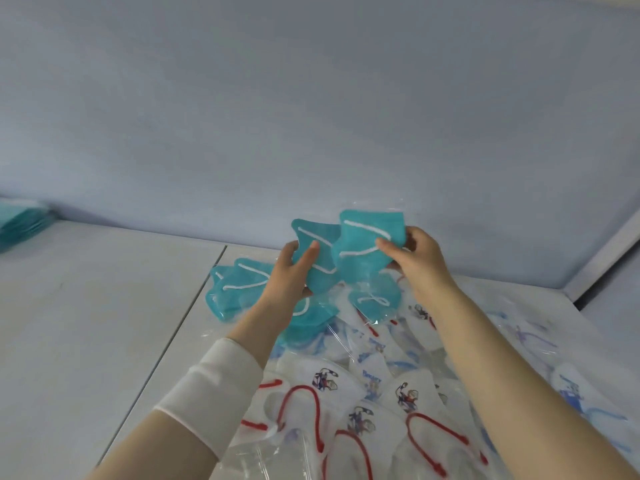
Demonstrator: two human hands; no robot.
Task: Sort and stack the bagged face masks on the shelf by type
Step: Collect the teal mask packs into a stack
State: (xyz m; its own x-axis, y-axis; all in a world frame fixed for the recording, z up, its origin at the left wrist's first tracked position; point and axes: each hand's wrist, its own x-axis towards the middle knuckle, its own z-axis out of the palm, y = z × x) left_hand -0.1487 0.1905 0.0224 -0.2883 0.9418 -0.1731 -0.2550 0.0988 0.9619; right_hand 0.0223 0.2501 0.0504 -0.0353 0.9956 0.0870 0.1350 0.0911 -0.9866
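Your left grip (294, 268) is curled round one teal bagged mask (322, 282); your right grip (414, 254) pinches a 2nd teal mask (363, 244). Both are held above the shelf (104, 306), edges overlapping. More teal bags (239, 289) lie below, w/ white printed masks (311, 400) nearer you.

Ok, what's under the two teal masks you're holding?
Beneath the held teal masks, more bagged teal masks lie on the shelf, white printed masks nearer. The left hand and forearm hide part of that pile.
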